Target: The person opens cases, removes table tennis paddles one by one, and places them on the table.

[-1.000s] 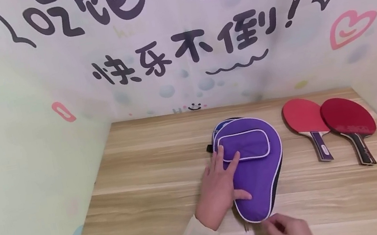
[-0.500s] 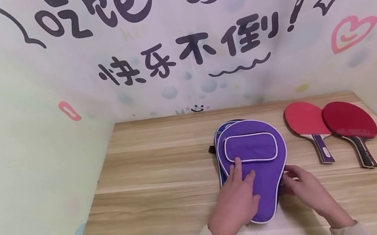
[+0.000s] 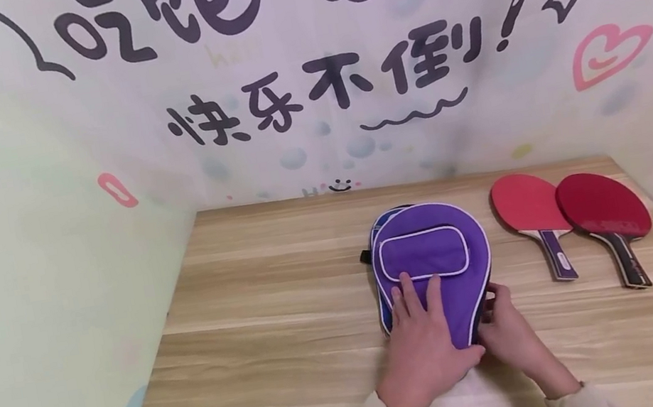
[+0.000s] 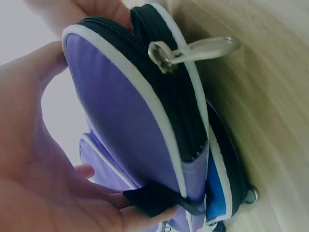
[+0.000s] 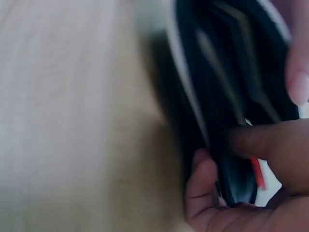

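Observation:
A purple paddle case (image 3: 465, 285) with white piping and a front pocket (image 3: 424, 254) lies on a blue case (image 3: 377, 227). My left hand (image 3: 422, 357) rests on its lower half, fingers spread. In the left wrist view, a metal zipper pull (image 4: 210, 49) hangs on the black zipper edge and a black strap (image 4: 153, 198) lies by the fingers. My right hand (image 3: 510, 335) pinches the case's right edge. Seen from the right wrist, thumb and fingers hold its dark side (image 5: 227, 145), where several layers appear parted; blur hides the detail.
Two table tennis paddles lie at the right of the wooden table (image 3: 257, 330): a bright red one (image 3: 527, 202) with a purple handle, and a dark red one (image 3: 602, 204) with a black handle, slightly overlapping it. A printed cloth (image 3: 297, 107) hangs behind.
My right hand has gone from the case's bottom tip up to its right edge and grips there. The left hand has slid lower on the case. Both paddles stay put.

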A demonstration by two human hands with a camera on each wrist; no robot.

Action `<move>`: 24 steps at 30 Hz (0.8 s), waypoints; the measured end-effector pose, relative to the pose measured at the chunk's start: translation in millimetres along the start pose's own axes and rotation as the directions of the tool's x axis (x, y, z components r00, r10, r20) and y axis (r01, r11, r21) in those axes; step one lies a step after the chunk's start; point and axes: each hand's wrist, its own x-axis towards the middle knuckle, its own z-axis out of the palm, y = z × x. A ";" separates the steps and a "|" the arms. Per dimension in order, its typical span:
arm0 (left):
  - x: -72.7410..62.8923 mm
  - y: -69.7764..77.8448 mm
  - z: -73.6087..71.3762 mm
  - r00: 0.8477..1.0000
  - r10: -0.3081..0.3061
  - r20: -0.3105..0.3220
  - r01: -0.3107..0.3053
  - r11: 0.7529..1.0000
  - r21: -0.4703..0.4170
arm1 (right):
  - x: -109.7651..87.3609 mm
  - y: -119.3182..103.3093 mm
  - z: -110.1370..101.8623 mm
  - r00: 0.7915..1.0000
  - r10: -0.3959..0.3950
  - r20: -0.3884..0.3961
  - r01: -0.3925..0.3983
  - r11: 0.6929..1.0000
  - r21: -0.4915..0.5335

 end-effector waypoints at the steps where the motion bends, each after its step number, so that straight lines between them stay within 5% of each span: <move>1: 0.3 0.1 -0.3 1.000 -0.006 0.002 0.006 1.000 -0.012 | -0.2 0.7 1.7 1.000 -0.014 -0.001 0.014 1.000 -0.020; 8: -2.8 -9.0 -13.5 1.000 0.002 0.000 -0.002 0.991 -0.137 | 1.3 1.4 8.2 0.998 -0.063 -0.002 0.063 0.995 -0.073; 15: -17.6 -22.5 -31.6 0.984 0.045 -0.172 -0.076 0.981 -0.179 | 3.2 -0.5 5.4 1.000 -0.004 0.019 0.006 0.995 -0.104; 18: -22.2 -29.2 -41.7 0.976 -0.013 -0.217 -0.042 0.969 -0.243 | 3.1 -2.0 4.1 1.000 0.010 0.018 -0.008 0.992 -0.123; 21: -27.2 -39.8 -52.7 0.974 -0.109 -0.197 0.044 0.951 -0.306 | 2.7 -2.6 3.4 0.999 0.026 0.022 -0.023 0.992 -0.126; 24: -34.0 -55.4 -62.9 0.956 -0.201 -0.213 0.131 0.944 -0.302 | 2.7 -1.9 3.3 0.999 0.033 0.026 -0.029 0.992 -0.124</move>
